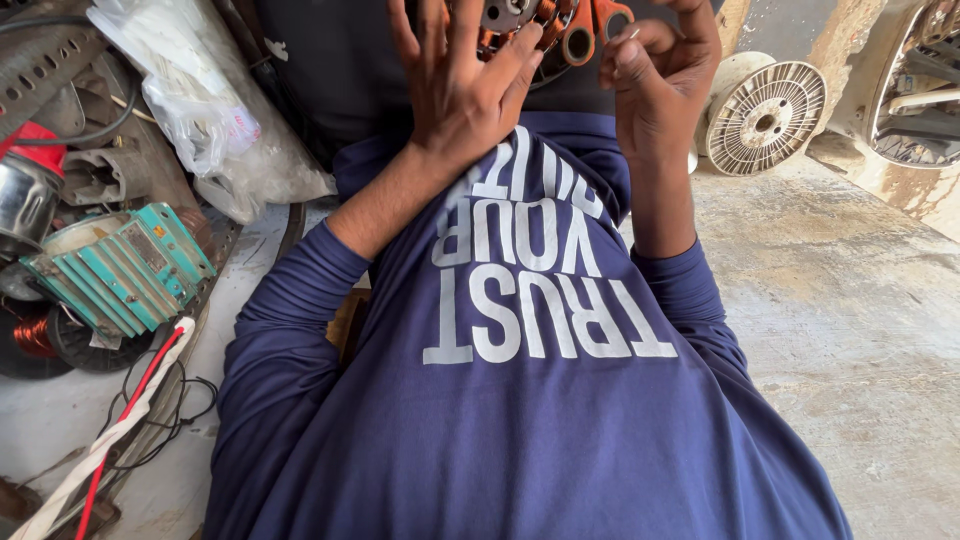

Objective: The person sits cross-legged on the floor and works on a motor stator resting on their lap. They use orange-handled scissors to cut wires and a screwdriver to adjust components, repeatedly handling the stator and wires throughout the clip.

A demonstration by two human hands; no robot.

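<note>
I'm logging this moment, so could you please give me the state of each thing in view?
Left hand: fingers spread, pressed on the motor stator.
Right hand: fingertips pinched, apparently on a thin wire.
Motor stator: held up, copper windings exposed.
Wire spool: lying on the floor.

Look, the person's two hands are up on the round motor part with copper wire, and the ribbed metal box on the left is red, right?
Not quite. The head view shows the ribbed metal box is teal green, not red. The rest holds: the left hand and the right hand are both up at the round motor part with copper wire.
</note>
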